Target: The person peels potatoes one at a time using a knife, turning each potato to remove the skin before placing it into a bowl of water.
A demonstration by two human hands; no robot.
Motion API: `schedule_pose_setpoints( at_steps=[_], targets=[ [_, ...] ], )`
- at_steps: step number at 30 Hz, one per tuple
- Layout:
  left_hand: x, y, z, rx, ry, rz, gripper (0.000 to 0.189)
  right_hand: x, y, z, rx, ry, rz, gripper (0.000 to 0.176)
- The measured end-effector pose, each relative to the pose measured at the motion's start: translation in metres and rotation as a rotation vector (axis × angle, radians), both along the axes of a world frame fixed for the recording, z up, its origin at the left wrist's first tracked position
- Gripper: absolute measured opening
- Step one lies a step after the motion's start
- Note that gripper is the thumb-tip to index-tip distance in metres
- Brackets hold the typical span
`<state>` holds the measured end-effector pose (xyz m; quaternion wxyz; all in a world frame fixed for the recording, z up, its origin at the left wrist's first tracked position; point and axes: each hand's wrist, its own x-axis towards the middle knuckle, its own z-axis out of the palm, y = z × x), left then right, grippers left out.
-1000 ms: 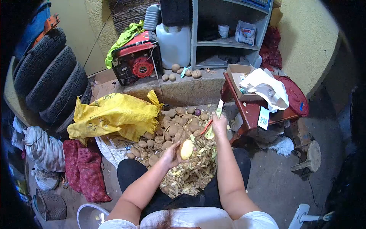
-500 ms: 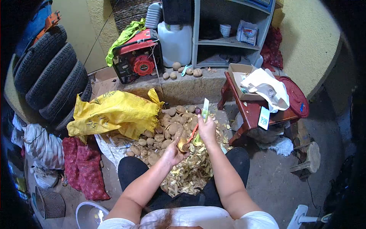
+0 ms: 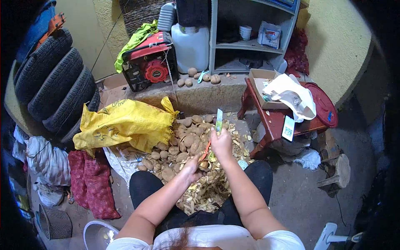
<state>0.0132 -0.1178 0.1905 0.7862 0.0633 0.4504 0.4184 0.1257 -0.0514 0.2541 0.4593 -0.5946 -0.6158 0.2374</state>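
Note:
My left hand (image 3: 191, 170) is closed around a potato (image 3: 203, 164), partly hidden by the fingers. A peeler (image 3: 206, 151) with an orange part and a green-and-white end pointing up is gripped in my right hand (image 3: 221, 143). Its lower end is close to the potato; whether it touches cannot be made out. Beneath both hands lies a heap of peelings (image 3: 202, 191), between my knees. Unpeeled potatoes (image 3: 193, 143) are piled just beyond and to the left of it.
A yellow sack (image 3: 125, 125) lies left of the pile, with red mesh bags (image 3: 93, 183) nearer me. On the right stands a red table (image 3: 271, 125) holding a cardboard box (image 3: 260, 77) and a phone-like card (image 3: 288, 128). Several potatoes and a turquoise tool (image 3: 203, 76) rest on the ledge.
My right hand has moved slightly down and left with the peeler, closer to my left hand. My left hand has turned, and less of the potato shows.

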Motion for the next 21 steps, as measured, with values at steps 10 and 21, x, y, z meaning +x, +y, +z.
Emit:
schedule_pose_setpoints(
  at_steps=[10,21],
  targets=[
    [0.002,-0.009,0.013,0.007,0.121,-0.12,0.031,0.034,0.034,-0.018,-0.163,0.037,-0.177,0.036],
    [-0.003,-0.008,0.012,-0.014,-0.068,0.088,0.043,0.048,0.046,-0.027,-0.147,0.268,-0.215,0.032]
  ],
)
